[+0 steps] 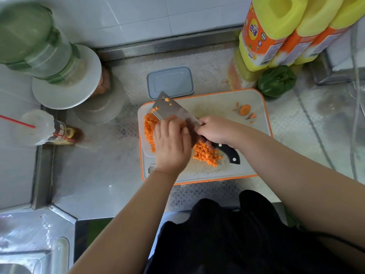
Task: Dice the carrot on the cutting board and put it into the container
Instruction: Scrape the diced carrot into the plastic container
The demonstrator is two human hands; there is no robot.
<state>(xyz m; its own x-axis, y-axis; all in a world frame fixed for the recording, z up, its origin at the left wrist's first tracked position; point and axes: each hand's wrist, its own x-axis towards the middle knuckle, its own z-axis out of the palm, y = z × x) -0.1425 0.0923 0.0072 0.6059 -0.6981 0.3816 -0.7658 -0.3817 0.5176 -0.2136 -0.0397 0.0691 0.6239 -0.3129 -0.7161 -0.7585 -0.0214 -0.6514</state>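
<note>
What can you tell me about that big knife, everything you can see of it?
The knife is a cleaver with a broad, rectangular, shiny metal blade and a black handle with pale rivets. It is tilted over the cutting board, tip toward the grey container. A few carrot dice cling to the blade's face. The right hand grips it where blade meets handle; the left hand lies against the blade's near side.

Small orange carrot dice (206, 154) lie heaped on the orange-rimmed cutting board (217, 103) under both hands, while a grey rectangular container (170, 82) sits just beyond the fingertips.
</note>
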